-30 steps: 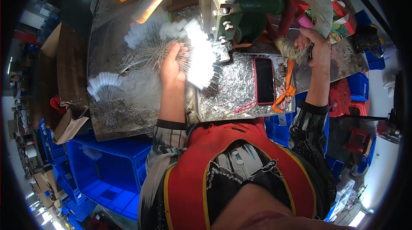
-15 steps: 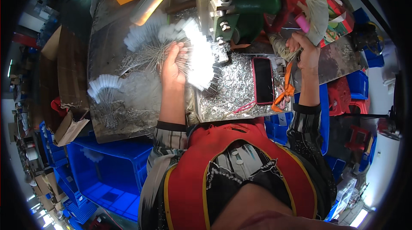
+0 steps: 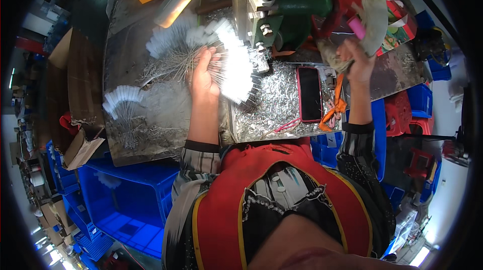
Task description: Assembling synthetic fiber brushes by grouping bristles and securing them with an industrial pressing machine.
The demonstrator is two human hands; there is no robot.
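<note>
My left hand (image 3: pixel 203 74) grips a fanned bunch of white-tipped wire brushes (image 3: pixel 232 61) by their metal stems, the tips close to the green press machine (image 3: pixel 294 11). My right hand (image 3: pixel 358 61) is raised at the machine's rag-wrapped lever handle (image 3: pixel 371 11), fingers curled against its lower end. More white-tipped brushes (image 3: pixel 168 38) lie loose on the metal bench left of my left hand, and a smaller bundle (image 3: pixel 122 100) lies farther left.
A dark phone (image 3: pixel 309 94) lies on metal shavings (image 3: pixel 266 101) beside an orange strap (image 3: pixel 336 109). Blue plastic bins (image 3: pixel 126 194) stand below the bench (image 3: pixel 151 139) and at the right. Cardboard (image 3: pixel 83 76) lies at the left, and a red box (image 3: pixel 397 18) behind the machine.
My right hand has moved up and right along the lever handle, away from the orange strap. My left hand holds the brush bunch in much the same place.
</note>
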